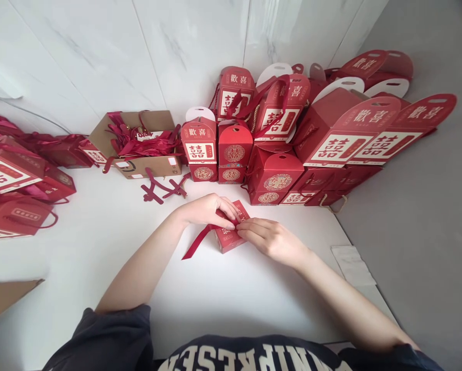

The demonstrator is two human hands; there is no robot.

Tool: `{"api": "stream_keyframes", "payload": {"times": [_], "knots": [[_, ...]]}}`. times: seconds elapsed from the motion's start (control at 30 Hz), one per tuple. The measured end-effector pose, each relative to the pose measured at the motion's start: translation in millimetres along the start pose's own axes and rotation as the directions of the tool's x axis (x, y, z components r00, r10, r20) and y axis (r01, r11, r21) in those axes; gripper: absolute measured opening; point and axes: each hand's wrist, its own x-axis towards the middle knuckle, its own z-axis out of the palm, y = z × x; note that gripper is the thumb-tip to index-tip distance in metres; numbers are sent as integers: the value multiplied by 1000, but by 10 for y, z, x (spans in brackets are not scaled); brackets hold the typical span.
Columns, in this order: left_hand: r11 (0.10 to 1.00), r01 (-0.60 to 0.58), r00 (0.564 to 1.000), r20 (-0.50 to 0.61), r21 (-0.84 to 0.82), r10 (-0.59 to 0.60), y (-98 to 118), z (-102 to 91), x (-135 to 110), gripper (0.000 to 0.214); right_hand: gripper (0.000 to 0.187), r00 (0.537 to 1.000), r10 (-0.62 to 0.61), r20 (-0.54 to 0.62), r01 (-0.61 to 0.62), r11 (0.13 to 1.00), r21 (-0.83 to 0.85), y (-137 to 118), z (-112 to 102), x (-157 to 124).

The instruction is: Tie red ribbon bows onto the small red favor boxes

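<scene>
A small red gift box (pixel 231 234) with gold-trimmed print lies tilted on the white table (pixel 215 304), between my two hands. My left hand (pixel 205 211) curls over its far end, fingers pinching a dark red satin ribbon (pixel 195 242). The ribbon's loose tail trails down and left across the table. My right hand (pixel 271 239) comes in from the right, its fingertips closed on the ribbon at the box's top edge. My fingers hide the knot area and part of the box.
Red gift boxes with double-happiness print (pixel 280 129) stand in heaps along the white marble wall (pixel 80 51). A cardboard carton (pixel 146 167) holds red ribbons, with loose ribbons (pixel 163 188) before it. More red boxes (pixel 14 196) lie left. Grey floor (pixel 408 206) lies beyond the table's right edge.
</scene>
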Motion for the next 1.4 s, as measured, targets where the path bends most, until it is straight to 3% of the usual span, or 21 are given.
{"api": "stream_keyframes", "payload": {"times": [0.07,0.17,0.27,0.33,0.47,0.6,0.77,0.83,1.1,1.27,1.4], "knots": [[999,22,998,-61,39,-19,29,42,-2,10,24,999,37,17,-38,997,63,4,-8,-4],[990,15,993,-116,139,1,118,108,-18,7,15,987,159,36,-163,945,283,74,-10,14],[955,-2,988,-150,298,48,246,173,-71,8,14,938,346,-13,-305,843,443,200,45,76],[910,38,977,-207,412,53,317,231,-128,10,16,914,403,-35,-332,795,507,281,108,128],[722,98,926,-328,685,185,329,380,-242,18,17,914,404,-33,-331,789,517,362,213,196],[496,97,848,-333,863,413,173,493,-293,21,18,930,367,-22,-309,813,494,378,246,203],[444,59,726,-344,894,595,-6,526,-279,13,17,941,337,17,-286,771,569,427,229,203],[432,45,699,-337,901,631,-15,530,-274,13,16,947,320,36,-282,769,574,445,222,206],[305,59,695,-259,951,671,23,543,-309,16,14,943,333,3,-296,834,465,380,213,204],[304,21,695,-232,953,681,-21,532,-318,6,22,938,346,2,-280,756,592,334,207,232],[316,11,692,-235,949,683,-32,529,-319,10,21,928,364,-79,-276,814,511,352,173,246]]}}
